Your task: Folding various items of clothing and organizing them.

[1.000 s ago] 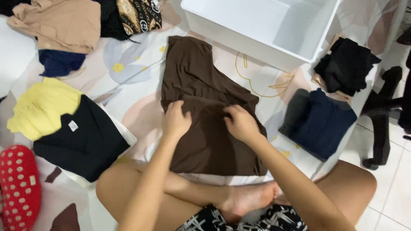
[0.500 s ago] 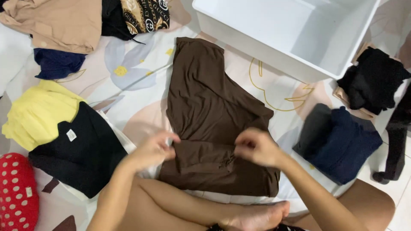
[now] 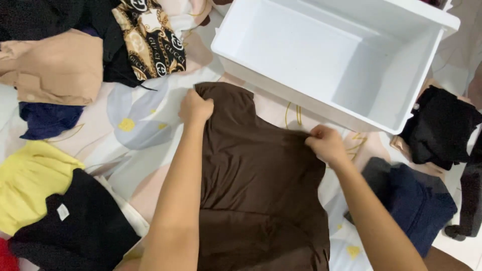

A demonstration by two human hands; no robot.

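A brown garment [image 3: 256, 175] lies flat on a floral sheet [image 3: 140, 120] in front of me. My left hand [image 3: 195, 107] grips its far left corner. My right hand [image 3: 325, 144] pinches its far right edge, near the white bin. Both arms reach forward across the cloth, and the near part of the garment is folded over itself.
An open white plastic bin [image 3: 331, 55] stands just beyond the garment. A folded navy garment [image 3: 411, 200] and a black pile [image 3: 442, 125] lie on the right. On the left are a yellow garment [image 3: 30, 180], a black folded one [image 3: 75, 231], a tan one [image 3: 55, 65] and a patterned black-and-gold cloth [image 3: 148, 37].
Both hands moved from the near, folded part of the brown garment out to its far corners. The view shifted forward, so the bin looks closer.
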